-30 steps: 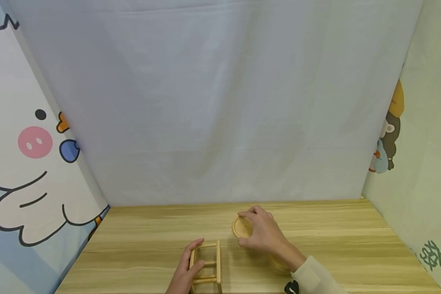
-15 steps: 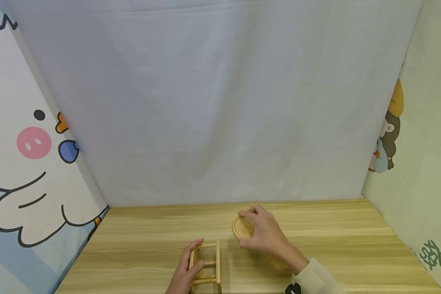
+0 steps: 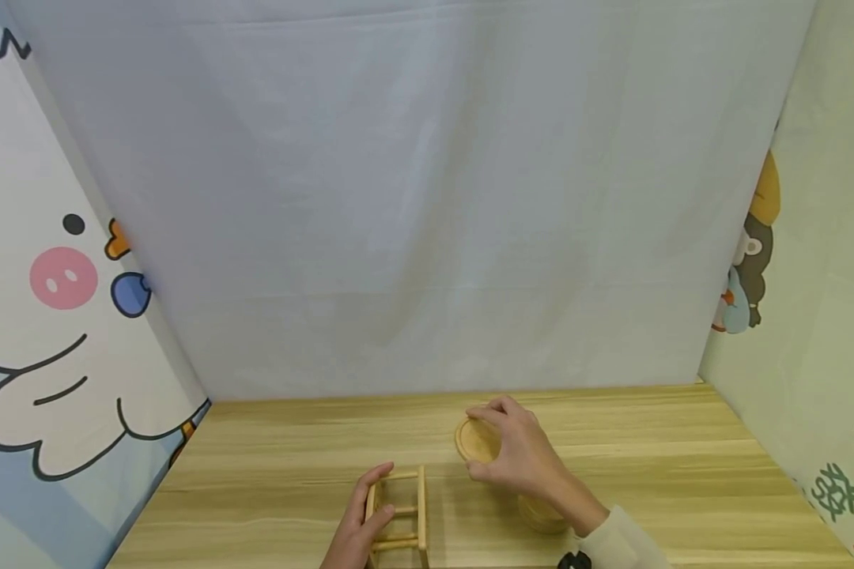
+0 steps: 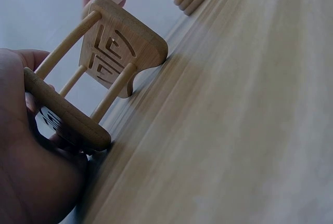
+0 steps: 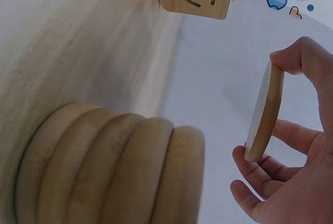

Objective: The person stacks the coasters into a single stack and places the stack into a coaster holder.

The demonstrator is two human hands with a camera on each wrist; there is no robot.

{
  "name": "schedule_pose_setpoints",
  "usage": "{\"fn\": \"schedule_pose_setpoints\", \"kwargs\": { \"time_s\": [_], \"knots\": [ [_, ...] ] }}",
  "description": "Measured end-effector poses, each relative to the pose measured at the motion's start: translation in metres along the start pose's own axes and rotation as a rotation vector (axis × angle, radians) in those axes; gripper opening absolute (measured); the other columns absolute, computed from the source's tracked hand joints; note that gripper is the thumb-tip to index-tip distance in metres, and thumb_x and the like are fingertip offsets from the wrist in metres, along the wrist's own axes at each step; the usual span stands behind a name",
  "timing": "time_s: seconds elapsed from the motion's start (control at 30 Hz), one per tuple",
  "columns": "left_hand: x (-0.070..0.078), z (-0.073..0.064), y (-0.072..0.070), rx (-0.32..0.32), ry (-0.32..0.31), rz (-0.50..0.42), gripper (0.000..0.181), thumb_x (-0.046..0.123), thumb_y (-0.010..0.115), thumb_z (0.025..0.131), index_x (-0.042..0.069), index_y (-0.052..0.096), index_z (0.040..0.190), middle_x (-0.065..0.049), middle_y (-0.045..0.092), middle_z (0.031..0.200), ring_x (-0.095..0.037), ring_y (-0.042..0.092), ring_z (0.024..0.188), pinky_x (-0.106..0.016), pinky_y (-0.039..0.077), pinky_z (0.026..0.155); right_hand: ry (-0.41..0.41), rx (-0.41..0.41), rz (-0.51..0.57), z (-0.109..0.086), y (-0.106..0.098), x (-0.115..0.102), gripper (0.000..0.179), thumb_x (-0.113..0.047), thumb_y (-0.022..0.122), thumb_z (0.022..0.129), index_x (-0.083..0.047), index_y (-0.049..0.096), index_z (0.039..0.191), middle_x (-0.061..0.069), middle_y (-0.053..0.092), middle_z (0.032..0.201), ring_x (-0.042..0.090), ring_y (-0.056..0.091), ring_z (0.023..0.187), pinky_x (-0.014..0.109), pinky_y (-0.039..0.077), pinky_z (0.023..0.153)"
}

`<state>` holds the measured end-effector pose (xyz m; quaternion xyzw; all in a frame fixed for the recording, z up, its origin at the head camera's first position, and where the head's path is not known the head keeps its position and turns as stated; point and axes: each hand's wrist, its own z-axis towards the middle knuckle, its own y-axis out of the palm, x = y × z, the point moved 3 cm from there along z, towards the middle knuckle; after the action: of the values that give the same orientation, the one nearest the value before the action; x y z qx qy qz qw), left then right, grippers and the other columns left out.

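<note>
In the head view my left hand grips the left end of a small wooden coaster rack, thumb on the inner side of its end panel. Dowel rods join the rack's two panels, and the left wrist view shows a cut-out pattern in the far panel. To the rack's right, my right hand pinches a round wooden coaster by its edge, held tilted above the table. The right wrist view shows this coaster edge-on between thumb and fingers.
A stack of several round wooden coasters sits on the wood-grain table, partly hidden beneath my right forearm. Behind the table hangs a pale cloth. Cartoon-printed sheets flank both sides.
My right hand, with the coaster in it, has shifted slightly to the right. My left hand and the rack hold the same place.
</note>
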<state>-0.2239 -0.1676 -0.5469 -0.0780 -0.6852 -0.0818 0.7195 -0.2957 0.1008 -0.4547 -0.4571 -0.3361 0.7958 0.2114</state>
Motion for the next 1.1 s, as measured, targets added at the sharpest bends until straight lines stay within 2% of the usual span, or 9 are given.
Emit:
{"fn": "schedule_pose_setpoints", "kwargs": {
  "time_s": [0.27,0.43,0.6,0.87,1.1],
  "knots": [
    [0.0,0.0,0.001,-0.002,0.022,0.011,0.061,0.01,0.053,0.115,-0.007,0.025,0.167,-0.034,0.011,0.175,-0.063,-0.011,0.16,-0.092,0.008,0.116,-0.004,0.004,-0.004,-0.004,-0.005,0.002,0.07,-0.021,0.089,0.072,-0.012,0.077,0.14,-0.002,0.064,0.119,0.016,0.054,0.097,0.042,0.046,0.087],
    [0.0,0.002,0.002,-0.009,0.019,0.015,0.061,0.01,0.052,0.116,-0.007,0.024,0.167,-0.035,0.011,0.175,-0.064,-0.011,0.159,-0.093,0.012,0.115,0.0,0.007,0.001,-0.007,-0.009,0.003,0.07,-0.021,0.09,0.073,-0.014,0.077,0.141,-0.001,0.064,0.121,0.016,0.055,0.099,0.043,0.046,0.087],
    [-0.001,0.002,0.002,-0.008,0.024,0.003,0.061,0.011,0.052,0.115,-0.007,0.024,0.167,-0.034,0.01,0.174,-0.064,-0.012,0.159,-0.093,0.01,0.114,0.01,0.017,0.008,-0.01,-0.013,0.007,0.068,-0.021,0.091,0.073,-0.014,0.077,0.14,0.0,0.065,0.124,0.018,0.057,0.102,0.044,0.048,0.088],
    [-0.001,0.002,0.002,0.002,0.034,0.0,0.061,0.01,0.053,0.115,-0.008,0.025,0.166,-0.035,0.011,0.174,-0.064,-0.011,0.159,-0.093,0.012,0.114,0.002,0.052,0.008,-0.017,-0.019,0.009,0.069,-0.024,0.092,0.072,-0.014,0.078,0.138,0.001,0.066,0.123,0.021,0.059,0.105,0.045,0.05,0.088],
    [-0.002,0.0,0.0,0.024,0.034,0.013,0.061,0.006,0.053,0.114,-0.009,0.026,0.167,-0.035,0.016,0.174,-0.063,-0.005,0.16,-0.088,0.021,0.117,-0.02,0.078,0.013,-0.022,-0.021,0.008,0.068,-0.023,0.092,0.07,-0.012,0.079,0.136,-0.003,0.064,0.119,0.018,0.058,0.103,0.043,0.05,0.088]
  ]
}}
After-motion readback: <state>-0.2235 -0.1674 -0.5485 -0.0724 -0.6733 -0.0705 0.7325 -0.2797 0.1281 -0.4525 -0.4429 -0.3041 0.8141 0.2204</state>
